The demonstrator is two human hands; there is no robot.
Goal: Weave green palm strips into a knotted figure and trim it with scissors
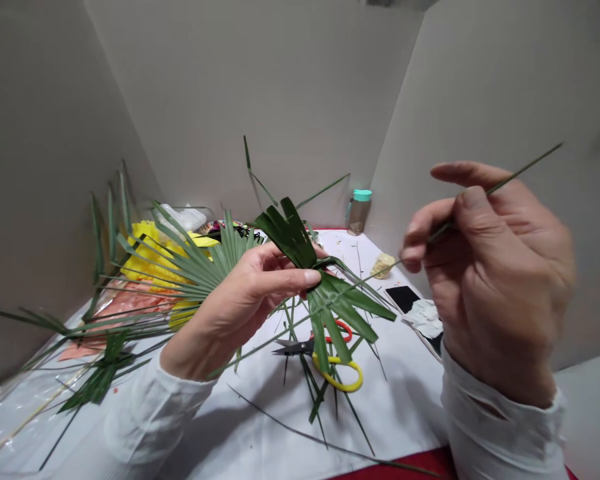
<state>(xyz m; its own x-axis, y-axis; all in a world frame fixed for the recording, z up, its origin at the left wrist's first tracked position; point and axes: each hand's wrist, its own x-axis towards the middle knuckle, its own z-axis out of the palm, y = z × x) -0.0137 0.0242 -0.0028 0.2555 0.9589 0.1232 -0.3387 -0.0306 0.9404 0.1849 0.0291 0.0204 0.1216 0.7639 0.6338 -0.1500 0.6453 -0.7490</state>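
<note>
My left hand [265, 280] pinches a bundle of folded green palm leaf strips [350, 301] between thumb and fingers, above the table. The strips fan out upward and to the lower right of the thumb. Raised at the right, my right hand [500, 267] is closed on a thin green leaf strip [527, 167], held between thumb and fingers. That strip runs down leftward across the front of the bundle. Below the bundle lie scissors [341, 383] with one red and one yellow handle loop, their dark blades pointing left, partly covered by leaves.
Large fan-shaped palm leaves [200, 267] and yellow crepe material [153, 257] lie on the left. A woven green leaf piece [107, 373] is nearer. At the back stands a bottle [359, 213] with a teal lid. A dark phone [403, 299] and crumpled tissue [425, 318] lie right.
</note>
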